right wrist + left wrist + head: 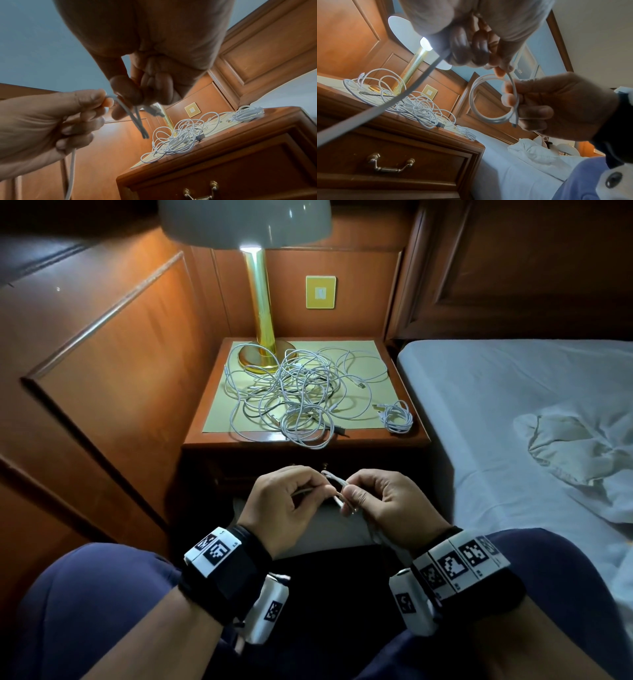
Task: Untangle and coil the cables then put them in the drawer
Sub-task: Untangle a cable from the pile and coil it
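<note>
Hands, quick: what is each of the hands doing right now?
Left hand: closed, pinching the white cable being coiled.
Right hand: closed, gripping the same cable's loops.

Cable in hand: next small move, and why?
Probably feed one more loop: the left hand passes its slack to the right hand, which pinches the half-wound white cable. The coil is small and a loose length runs off from the left hand, so winding looks unfinished. The drawer is shut and a tangled pile waits on the nightstand.
</note>
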`<state>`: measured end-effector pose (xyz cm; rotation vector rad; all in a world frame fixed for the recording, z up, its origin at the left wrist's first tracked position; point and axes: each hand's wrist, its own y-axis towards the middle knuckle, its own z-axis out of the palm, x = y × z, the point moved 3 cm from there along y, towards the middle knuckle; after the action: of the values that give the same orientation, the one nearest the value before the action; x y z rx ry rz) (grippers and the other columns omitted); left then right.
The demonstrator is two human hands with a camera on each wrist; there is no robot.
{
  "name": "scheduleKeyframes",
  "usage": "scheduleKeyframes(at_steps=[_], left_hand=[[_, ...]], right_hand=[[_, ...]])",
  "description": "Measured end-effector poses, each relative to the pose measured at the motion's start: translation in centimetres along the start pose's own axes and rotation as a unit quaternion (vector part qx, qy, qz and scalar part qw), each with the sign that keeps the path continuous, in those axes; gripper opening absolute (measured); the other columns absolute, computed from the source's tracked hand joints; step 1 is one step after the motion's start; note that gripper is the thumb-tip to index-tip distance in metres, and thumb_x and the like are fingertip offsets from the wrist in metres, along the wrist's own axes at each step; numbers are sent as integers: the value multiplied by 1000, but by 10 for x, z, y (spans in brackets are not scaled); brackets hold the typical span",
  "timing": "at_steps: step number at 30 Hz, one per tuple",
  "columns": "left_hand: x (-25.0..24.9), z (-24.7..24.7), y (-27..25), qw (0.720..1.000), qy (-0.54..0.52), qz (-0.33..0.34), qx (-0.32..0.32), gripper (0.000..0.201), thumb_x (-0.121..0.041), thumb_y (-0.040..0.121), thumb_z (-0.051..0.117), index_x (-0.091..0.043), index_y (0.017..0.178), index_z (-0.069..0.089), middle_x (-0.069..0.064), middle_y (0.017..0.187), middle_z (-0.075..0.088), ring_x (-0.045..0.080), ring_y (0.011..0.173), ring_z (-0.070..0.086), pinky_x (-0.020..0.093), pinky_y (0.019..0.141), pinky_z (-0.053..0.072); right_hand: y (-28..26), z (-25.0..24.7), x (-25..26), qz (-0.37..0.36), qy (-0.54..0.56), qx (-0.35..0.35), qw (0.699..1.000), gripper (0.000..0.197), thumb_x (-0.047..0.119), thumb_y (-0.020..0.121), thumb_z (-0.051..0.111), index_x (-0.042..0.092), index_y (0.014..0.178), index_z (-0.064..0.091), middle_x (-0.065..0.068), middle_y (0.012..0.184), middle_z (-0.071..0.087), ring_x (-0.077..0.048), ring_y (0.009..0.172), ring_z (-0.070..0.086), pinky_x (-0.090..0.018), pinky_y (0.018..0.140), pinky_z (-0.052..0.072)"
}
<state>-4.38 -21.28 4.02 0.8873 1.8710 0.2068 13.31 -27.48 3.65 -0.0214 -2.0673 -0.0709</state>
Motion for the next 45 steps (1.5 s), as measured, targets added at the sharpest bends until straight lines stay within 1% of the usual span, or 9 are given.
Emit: scheduleKeyframes(at_steps=[4,7,12,20,26,30,36,40,45], left_hand=[[2,-4,3,999,10,-18,-26,20,-33,84,74,-14,77,71,-9,73,67,6,69,63,14,66,47],[6,-10,8,998,8,-42,-47,14,-24,85,76,-15,76,70,-9,74,68,6,71,63,12,68,46],[10,-11,8,997,-8,-54,-47,10,-19,88,74,-14,80,71,-7,77,69,11,73,66,19,70,50],[49,-47,18,986,74,-111,-104,27,-47,86,65,-22,84,76,-7,78,73,14,74,68,28,72,53],[64,-68,20,958,153,-193,-147,13,-29,86,76,-17,82,79,-7,67,70,13,67,67,21,69,47],[56,-44,13,958,222,-172,-60,10,-29,85,76,-20,80,77,-3,72,72,16,70,66,21,66,42],[18,-1,3,986,131,15,101,7,-15,83,76,-20,77,74,-11,74,66,1,68,58,15,68,47],[-1,-3,6,992,71,60,90,6,-15,87,73,-15,81,75,-10,76,66,5,70,63,15,70,49],[-2,-9,6,997,37,54,45,9,-16,89,72,-12,81,73,-8,78,68,6,75,65,23,70,52]], right_hand=[[4,4,-1,33,86,29,995,26,31,94,56,17,77,70,-1,65,62,-16,60,51,-27,60,40],[3,6,5,72,179,73,979,29,23,104,47,10,86,65,-1,62,47,-5,48,39,-14,46,31],[0,4,9,104,239,86,962,31,22,107,38,9,86,58,3,62,40,-5,48,26,-16,41,23],[5,-18,3,130,398,-119,900,29,24,106,39,15,83,55,7,59,42,-3,41,28,-19,42,21],[8,-32,-8,161,416,-229,865,28,29,106,43,18,84,58,8,60,45,-3,39,33,-17,45,31],[7,-28,-9,120,359,-259,889,25,22,105,45,14,87,61,2,66,54,-7,44,32,-20,42,24],[0,-18,1,-14,79,-241,967,22,20,102,54,17,85,68,2,71,70,-5,47,48,-14,50,35],[-1,-8,2,-63,-56,-155,984,19,23,99,58,22,83,68,11,74,70,-5,69,64,-15,65,46],[1,3,-2,-15,-44,-35,998,28,27,102,53,21,76,62,9,67,67,-6,54,55,-23,55,43]])
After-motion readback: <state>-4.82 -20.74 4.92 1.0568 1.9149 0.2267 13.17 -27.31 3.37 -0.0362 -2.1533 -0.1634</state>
